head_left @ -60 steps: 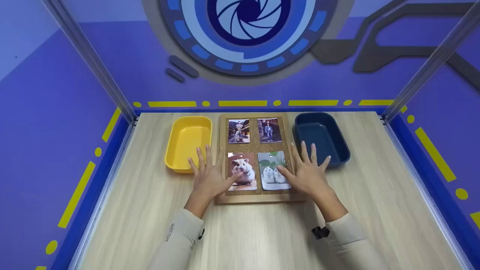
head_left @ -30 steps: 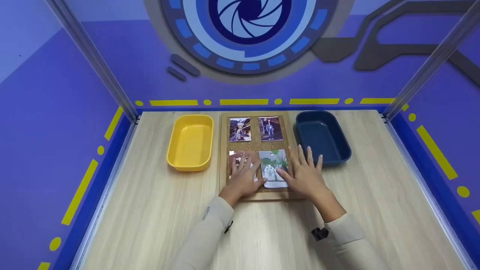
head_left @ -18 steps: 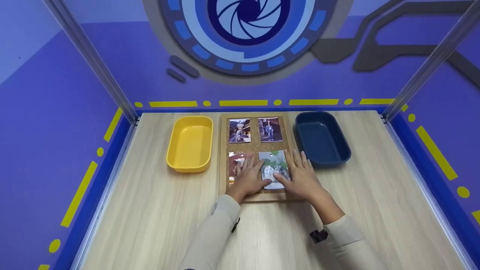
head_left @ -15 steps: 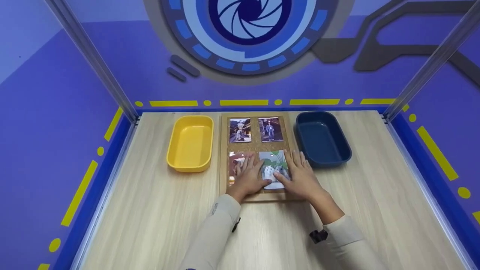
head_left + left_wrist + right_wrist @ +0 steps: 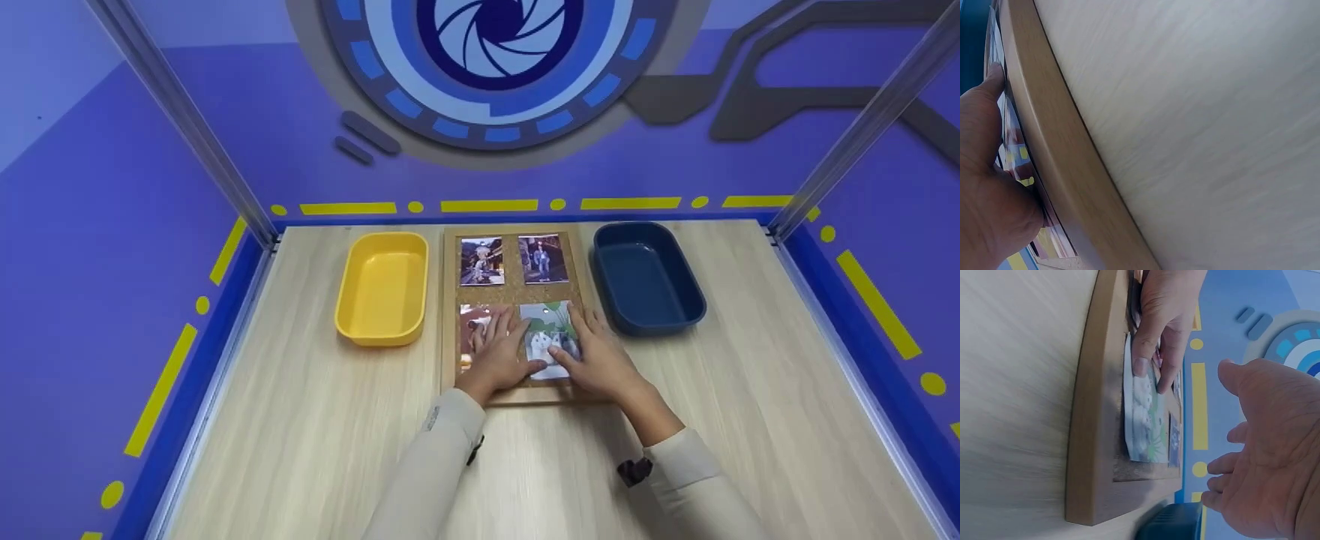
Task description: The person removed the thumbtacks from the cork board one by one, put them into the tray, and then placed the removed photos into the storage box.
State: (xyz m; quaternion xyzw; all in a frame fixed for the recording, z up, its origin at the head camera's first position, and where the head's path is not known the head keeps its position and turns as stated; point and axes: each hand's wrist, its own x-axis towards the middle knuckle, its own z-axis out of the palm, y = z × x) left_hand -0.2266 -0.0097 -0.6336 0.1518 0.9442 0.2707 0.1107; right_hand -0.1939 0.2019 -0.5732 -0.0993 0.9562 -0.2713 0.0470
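Observation:
A wood-framed cork board [image 5: 512, 294] lies on the table with photo cards on it. My left hand [image 5: 501, 358] lies across the single-hamster photo [image 5: 469, 341], fingers straight and partly hiding it. Its thumb and index finger reach over the left edge of the two-hamster photo [image 5: 541, 341]. My right hand [image 5: 604, 364] is at that photo's right edge, fingers extended and thumb over the picture. In the right wrist view, the right hand [image 5: 1275, 450] has its fingers apart, and the left thumb and forefinger are at the two-hamster photo [image 5: 1145, 419], whose near edge lifts slightly.
Two smaller photos of people, one left [image 5: 481, 262] and one right [image 5: 544, 259], lie on the upper board. A yellow tray [image 5: 384, 292] stands left of it, a dark blue tray [image 5: 646, 281] right. A patterned blue wall [image 5: 360, 176] closes off the table's back.
My left hand has moved right, from beside the yellow tray onto the single-hamster photo. My right hand has shifted slightly left, away from the dark blue tray, its fingers closer together.

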